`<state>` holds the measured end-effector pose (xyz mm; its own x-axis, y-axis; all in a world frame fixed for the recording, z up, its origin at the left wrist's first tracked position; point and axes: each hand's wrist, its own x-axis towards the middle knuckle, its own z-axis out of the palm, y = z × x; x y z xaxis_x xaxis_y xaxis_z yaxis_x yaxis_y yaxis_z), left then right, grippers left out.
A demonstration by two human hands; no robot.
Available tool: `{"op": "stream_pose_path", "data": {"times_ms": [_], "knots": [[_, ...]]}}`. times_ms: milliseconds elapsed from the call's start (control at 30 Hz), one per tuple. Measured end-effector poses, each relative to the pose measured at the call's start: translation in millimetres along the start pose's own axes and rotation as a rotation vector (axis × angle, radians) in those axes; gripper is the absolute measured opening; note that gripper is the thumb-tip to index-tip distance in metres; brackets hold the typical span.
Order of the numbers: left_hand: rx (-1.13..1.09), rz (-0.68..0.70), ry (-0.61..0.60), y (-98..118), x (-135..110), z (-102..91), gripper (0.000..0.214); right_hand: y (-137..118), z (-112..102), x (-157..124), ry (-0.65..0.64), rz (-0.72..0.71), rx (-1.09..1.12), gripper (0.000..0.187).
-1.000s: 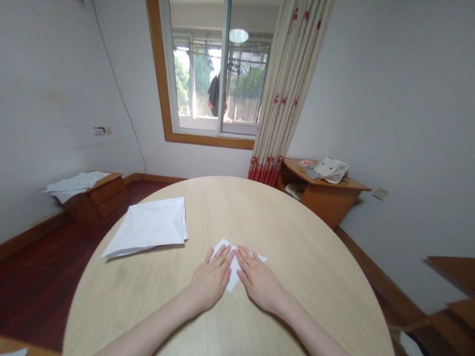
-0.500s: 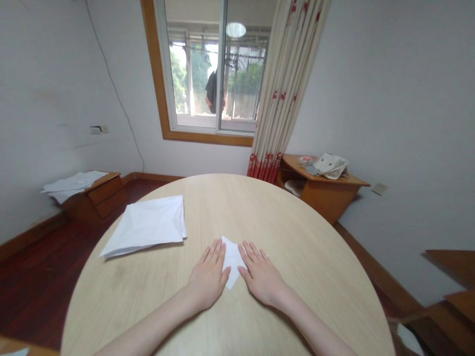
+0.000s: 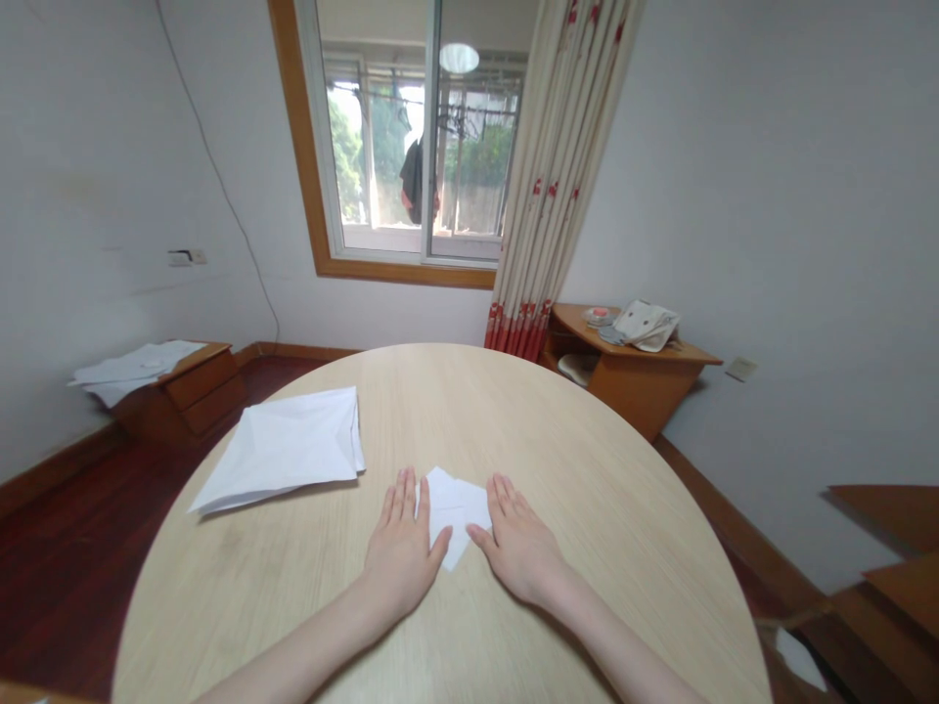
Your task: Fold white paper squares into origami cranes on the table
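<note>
A small folded piece of white paper [image 3: 449,513] lies flat on the round wooden table [image 3: 469,411], with crease lines across its face. On its left side rests my left hand [image 3: 403,538], palm down, fingers stretched out and the thumb on the paper's lower left edge. My right hand [image 3: 519,538] lies flat along the right side, its thumb and fingertips at the paper's edge. Both hands are open and grip nothing. The paper's outer edges are partly covered by the fingers.
Larger folded white sheets [image 3: 286,450] lie at the table's left. Beyond the table stand a corner cabinet [image 3: 638,386] with a cloth bag [image 3: 646,325] on top, a patterned curtain [image 3: 550,196] and, at left, a low drawer unit [image 3: 198,386] with papers.
My hands have slid apart, the left one moving outward to the left, so more of the folded paper shows between them. The view has shifted slightly.
</note>
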<state>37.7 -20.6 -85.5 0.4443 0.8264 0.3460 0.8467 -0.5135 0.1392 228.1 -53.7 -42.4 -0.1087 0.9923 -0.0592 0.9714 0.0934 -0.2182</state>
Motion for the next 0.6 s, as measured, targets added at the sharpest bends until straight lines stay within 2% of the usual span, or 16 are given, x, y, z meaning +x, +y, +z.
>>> {"op": "stream_pose_path", "data": {"times_ms": [233,433,600], "knots": [[-0.001,0.201,-0.056,2.1,5.9,-14.7,0.045,-8.1,-2.9,-2.4,0.01,0.004,-0.017,0.062],[-0.182,0.301,-0.131,1.2,8.8,-13.7,0.045,-5.4,-3.1,-1.8,0.027,-0.17,0.016,0.053],[-0.302,0.314,-0.171,-4.5,11.3,-27.6,0.04,1.2,-7.7,-4.1,0.004,-0.244,0.097,0.053]]}}
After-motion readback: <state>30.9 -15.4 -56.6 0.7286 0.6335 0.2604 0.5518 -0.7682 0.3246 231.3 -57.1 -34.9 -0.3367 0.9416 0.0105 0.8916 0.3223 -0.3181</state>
